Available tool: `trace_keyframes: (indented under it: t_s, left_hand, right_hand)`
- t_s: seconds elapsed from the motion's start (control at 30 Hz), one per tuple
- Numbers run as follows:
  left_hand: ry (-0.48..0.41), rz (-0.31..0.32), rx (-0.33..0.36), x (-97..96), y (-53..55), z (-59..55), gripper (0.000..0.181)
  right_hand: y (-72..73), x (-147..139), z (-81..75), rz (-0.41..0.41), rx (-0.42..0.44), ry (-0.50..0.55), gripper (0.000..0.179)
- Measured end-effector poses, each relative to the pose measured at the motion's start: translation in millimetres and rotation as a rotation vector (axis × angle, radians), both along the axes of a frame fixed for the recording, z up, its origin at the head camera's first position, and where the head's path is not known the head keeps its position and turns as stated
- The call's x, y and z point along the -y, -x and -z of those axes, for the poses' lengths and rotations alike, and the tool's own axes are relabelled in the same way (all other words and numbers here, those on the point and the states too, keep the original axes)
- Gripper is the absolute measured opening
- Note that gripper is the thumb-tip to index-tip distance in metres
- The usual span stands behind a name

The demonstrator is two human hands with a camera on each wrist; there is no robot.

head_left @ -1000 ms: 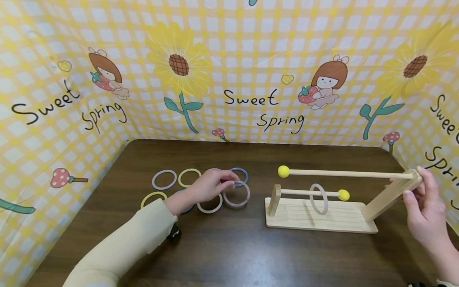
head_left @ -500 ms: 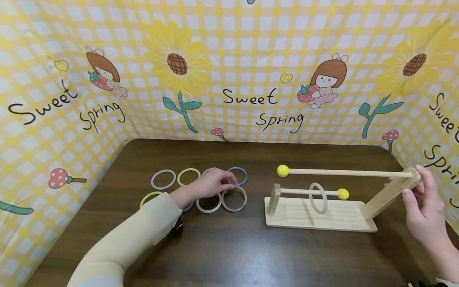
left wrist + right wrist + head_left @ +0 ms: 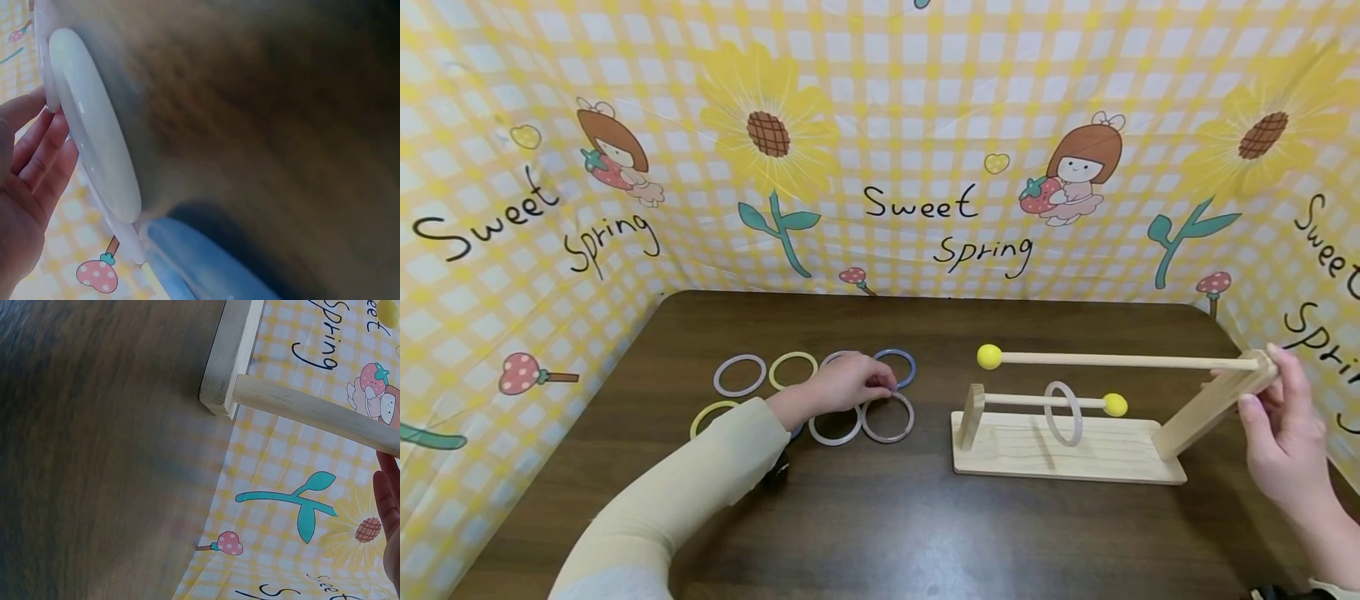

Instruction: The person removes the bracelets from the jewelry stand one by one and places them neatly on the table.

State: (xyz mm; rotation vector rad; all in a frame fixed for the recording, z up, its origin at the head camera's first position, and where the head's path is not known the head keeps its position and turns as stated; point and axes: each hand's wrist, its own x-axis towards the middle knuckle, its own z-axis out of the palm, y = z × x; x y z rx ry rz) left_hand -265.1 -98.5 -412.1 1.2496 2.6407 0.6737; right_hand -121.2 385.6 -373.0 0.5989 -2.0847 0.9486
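At the right end of the ring group, my left hand (image 3: 853,383) pinches the far edge of a pale pinkish ring (image 3: 887,440) lying on the table. The left wrist view has thumb and fingertips at this ring (image 3: 45,62), next to a white ring (image 3: 94,125). A blue ring (image 3: 913,367) lies just beyond the fingers. My right hand (image 3: 1288,442) grips the top of the slanted post (image 3: 1213,408) of a wooden stand (image 3: 1000,462), thumb in front. Another pale ring (image 3: 1079,421) hangs on the stand's lower rod (image 3: 1018,401).
Several more rings lie in two rows at left, including a purple ring (image 3: 740,394) and a yellow ring (image 3: 793,354); my left forearm partly covers them. The upper rod (image 3: 1112,361) ends in a yellow ball (image 3: 988,357) pointing left. Patterned cloth (image 3: 925,150) surrounds the brown table (image 3: 880,533).
The pinkish ring, tilted up in the left hand a second ago, has come down flat onto the table in line with the white ring. The right hand keeps its grip on the post.
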Motion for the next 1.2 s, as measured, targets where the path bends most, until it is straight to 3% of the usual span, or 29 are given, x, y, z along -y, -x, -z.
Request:
trace_keyframes:
  t_s: [0.47, 0.7, 0.9, 1.2]
  left_hand:
    - [0.065, -0.015, -0.064, -4.1, 1.3, -0.9, 0.005]
    - [0.075, -0.072, -0.056, -3.9, -0.9, -5.7, 0.004]
    - [-0.075, -0.106, 0.007, -5.0, -11.0, -15.3, 0.006]
    - [-0.348, -0.047, 0.166, -13.8, -47.9, -29.3, 0.006]
  right_hand:
    - [-2.2, 0, -0.9, 0.045, 0.011, -0.052, 0.041]
    - [-3.3, 0, 0.7, 0.037, 0.013, -0.052, 0.041]
    - [-2.6, 0, 1.5, 0.01, 0.008, -0.051, 0.041]
    - [-1.2, -1, 1.2, 0.008, -0.017, -0.007, 0.041]
